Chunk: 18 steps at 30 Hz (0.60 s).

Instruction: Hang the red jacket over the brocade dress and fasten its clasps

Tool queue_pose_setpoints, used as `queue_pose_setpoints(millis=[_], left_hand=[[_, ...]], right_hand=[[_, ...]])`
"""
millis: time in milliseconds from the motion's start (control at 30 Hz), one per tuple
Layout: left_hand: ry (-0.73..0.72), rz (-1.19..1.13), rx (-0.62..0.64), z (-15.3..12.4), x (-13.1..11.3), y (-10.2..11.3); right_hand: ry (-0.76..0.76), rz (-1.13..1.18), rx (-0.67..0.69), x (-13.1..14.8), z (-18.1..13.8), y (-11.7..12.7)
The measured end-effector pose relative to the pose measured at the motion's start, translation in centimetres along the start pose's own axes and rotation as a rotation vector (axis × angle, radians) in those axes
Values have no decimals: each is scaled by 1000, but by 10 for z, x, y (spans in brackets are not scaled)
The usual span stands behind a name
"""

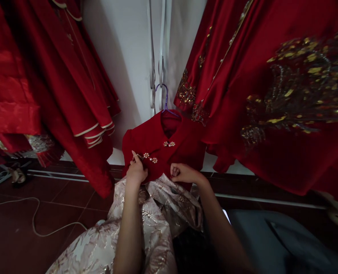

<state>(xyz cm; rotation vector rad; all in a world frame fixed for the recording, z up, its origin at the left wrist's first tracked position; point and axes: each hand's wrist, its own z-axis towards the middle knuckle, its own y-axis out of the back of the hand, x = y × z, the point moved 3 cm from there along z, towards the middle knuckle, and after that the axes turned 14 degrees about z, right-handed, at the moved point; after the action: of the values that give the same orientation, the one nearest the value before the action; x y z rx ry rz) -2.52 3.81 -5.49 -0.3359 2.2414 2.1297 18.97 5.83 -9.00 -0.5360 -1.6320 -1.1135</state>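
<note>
A short red jacket point(146, 133) hangs on a purple hanger point(166, 104) in front of me, with flower-shaped pearl buttons point(151, 157) on its front. My left hand point(137, 170) is at the jacket's lower left, index finger pointing up beside the buttons, the other fingers curled in against the red cloth. At the lower right of the jacket my right hand point(184, 173) is closed, its fingertips tucked in; whatever they hold is hidden. Shiny pale floral fabric point(157, 213) bunches up below and between my hands, its top edge overlapping the jacket's hem.
Red garments with pale piping point(80, 95) hang at the left. Red garments with gold sequin embroidery point(297, 83) hang at the right. A white metal rack point(162, 49) rises against the wall. A cable point(37, 217) lies on the tiled floor; a grey-blue seat-like object point(254, 228) stands at lower right.
</note>
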Motion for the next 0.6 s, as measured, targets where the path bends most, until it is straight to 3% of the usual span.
queue_pose_setpoints(millis=[167,300,467,600], left_hand=[[-5,18,-15,4,-6,-3],[-3,0,-46,-6,10,14],[53,-268,-336,-29,19,47],[-124,-526,-473,-29,6,48]], right_hand=[[-35,113,-7,-1,-2,5],[-100,227,-83,-12,-3,13],[-189,309,-176,-21,-3,18],[-150,359,-254,-6,-11,24]])
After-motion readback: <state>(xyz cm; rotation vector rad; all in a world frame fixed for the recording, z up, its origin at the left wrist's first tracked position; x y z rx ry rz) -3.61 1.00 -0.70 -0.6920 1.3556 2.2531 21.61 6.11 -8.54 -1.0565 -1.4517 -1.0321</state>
